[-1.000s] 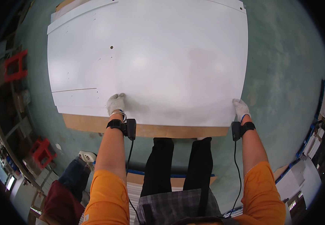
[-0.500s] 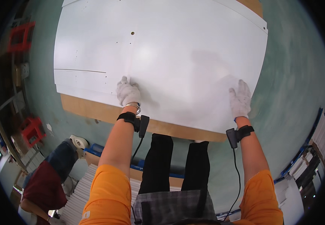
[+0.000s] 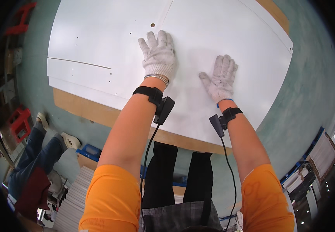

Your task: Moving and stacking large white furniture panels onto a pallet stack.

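Spread before me is a large white panel [image 3: 109, 42] with drilled holes and a thin groove on its left side. My left hand [image 3: 159, 54], in a whitish knit glove, lies palm down on the panel just below the largest hole [image 3: 152, 25], fingers spread. Off to its right, my gloved right hand [image 3: 221, 77] rests flat on the same panel, thumb held apart. Neither hand holds anything. Brown cardboard [image 3: 84, 107] sticks out from beneath the panel along its near edge.
At the lower left, a person in a dark red top and jeans [image 3: 45, 158] is near a stack of white strips [image 3: 72, 197]. Red stools [image 3: 19, 123] stand at far left. A blue-edged bundle of pale boards [image 3: 297, 174] lies at right. Black cables hang from my wrist straps.
My left hand has slid forward and right, its fingers now spread. The right hand has moved left and slightly forward. The panel's position in view has shifted; the other person's pose differs.
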Demonstrator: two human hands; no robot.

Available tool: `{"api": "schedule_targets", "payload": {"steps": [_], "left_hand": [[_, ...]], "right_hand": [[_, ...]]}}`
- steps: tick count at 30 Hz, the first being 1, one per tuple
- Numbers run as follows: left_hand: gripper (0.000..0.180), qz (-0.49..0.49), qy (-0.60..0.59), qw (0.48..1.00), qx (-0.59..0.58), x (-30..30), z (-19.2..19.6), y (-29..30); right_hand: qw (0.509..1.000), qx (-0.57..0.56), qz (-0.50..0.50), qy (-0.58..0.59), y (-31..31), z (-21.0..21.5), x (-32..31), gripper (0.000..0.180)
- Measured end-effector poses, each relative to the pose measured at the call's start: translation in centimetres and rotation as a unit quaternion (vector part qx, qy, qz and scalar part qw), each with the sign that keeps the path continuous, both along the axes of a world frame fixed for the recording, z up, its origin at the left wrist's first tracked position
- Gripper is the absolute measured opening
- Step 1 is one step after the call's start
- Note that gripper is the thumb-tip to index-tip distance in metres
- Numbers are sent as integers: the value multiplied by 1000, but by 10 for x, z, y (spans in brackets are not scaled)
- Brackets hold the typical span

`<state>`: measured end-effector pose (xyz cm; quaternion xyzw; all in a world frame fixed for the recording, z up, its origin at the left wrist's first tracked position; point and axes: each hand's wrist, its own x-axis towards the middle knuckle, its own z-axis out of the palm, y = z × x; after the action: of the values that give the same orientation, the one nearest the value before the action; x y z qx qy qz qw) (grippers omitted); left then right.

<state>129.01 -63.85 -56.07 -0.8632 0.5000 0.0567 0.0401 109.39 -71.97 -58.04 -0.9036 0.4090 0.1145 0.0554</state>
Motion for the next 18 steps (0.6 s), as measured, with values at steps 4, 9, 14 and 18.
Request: {"api": "schedule_targets", "payload": {"steps": [4,9,14,18], "left_hand": [[50,9,47,997,53,-20,4,13],[50,-21,-2,999,47,0,9,7],[48,-41,-29,995,83,3,18,-9],[44,-43,17,999,1,-5,10,11]], "right_hand": [[999,-14,14,-38,-2,-6,-16,88],[1000,4,7,-16,0,4,-4,89],[998,-32,26,-53,-3,-4,-15,88],[997,-34,27,-65,-1,-7,-17,87]]}}
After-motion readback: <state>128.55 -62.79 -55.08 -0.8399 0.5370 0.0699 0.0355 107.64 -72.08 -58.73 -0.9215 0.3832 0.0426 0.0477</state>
